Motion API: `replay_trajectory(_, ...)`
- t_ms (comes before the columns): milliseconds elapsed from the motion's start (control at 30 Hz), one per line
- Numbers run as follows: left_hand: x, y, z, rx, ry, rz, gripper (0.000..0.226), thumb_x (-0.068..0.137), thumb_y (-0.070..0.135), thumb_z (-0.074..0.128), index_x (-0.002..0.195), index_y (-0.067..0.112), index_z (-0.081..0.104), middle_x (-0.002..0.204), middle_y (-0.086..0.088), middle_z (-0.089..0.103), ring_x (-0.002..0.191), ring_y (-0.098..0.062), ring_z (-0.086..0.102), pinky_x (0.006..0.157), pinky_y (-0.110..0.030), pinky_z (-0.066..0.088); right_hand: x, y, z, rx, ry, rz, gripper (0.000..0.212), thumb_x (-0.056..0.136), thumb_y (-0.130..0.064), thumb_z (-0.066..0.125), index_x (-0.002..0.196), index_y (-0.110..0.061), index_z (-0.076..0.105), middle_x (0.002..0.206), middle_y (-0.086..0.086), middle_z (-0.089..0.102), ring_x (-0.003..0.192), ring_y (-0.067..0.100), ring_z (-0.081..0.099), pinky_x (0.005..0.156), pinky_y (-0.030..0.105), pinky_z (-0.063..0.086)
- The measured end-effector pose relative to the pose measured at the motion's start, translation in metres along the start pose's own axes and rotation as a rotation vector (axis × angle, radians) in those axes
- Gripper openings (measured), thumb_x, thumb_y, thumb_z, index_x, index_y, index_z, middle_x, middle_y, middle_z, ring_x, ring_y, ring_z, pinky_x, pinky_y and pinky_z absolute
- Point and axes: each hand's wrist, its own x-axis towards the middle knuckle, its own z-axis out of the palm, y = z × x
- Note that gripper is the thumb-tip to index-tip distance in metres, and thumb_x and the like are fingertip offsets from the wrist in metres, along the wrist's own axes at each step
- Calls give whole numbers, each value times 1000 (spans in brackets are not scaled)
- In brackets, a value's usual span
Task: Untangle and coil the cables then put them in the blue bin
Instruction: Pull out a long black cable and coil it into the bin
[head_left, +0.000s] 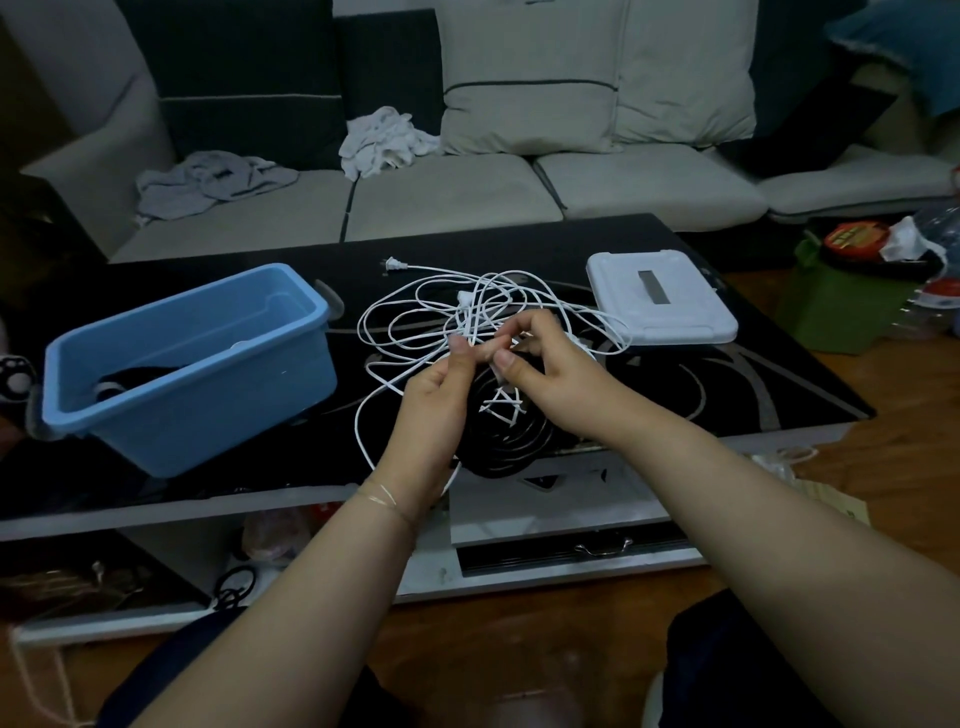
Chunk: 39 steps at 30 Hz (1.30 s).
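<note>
Both hands (434, 395) (556, 374) pinch the white cable (415, 312) right of the bin (187, 364). Light, limp cable likely snags; grip near the knot.

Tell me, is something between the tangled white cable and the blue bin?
Nothing visible blocks the way. The tangled white cable lies on the black glass table, right of the open blue plastic bin; its white lid sits apart.

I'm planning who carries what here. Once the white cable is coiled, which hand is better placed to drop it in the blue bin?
Probably the left hand. The blue bin stands on its side of the table, open, beside the white cable. The right hand would have to cross over the tangle and the other arm. Both now pinch the cable.
</note>
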Motion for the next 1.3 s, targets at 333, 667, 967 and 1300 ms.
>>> replay_trajectory(333,8,-9,-15,552,-159,270,42,92,17,64,130,32,56,142,18,45,134,4,38,108,-9,27,5,1,-6,-153,8,107,17,102,-34,35,115,-27,42,84,-8,58,74,8,55,72,33,46)
replay_trajectory(667,-4,-12,-9,1035,79,588,40,88,11,69,126,22,65,126,5,65,105,-19,68,75,-36,59,11,6,7,-224,38,241,24,102,-34,33,120,-21,43,91,-3,58,62,4,48,66,25,35)
replay_trajectory(967,-6,-20,-13,1143,159,634,14,81,14,77,95,12,79,108,-3,74,91,-23,72,69,-40,59,15,11,16,-42,105,490,30,102,-34,37,119,-12,49,96,7,62,70,16,58,74,31,48)
replay_trajectory(1300,-9,-12,-28,1128,153,421,45,83,40,72,125,29,62,122,13,65,108,-7,60,81,-13,39,11,-5,11,-176,19,286,27,102,-37,35,123,-26,46,91,-3,56,76,13,52,72,29,41)
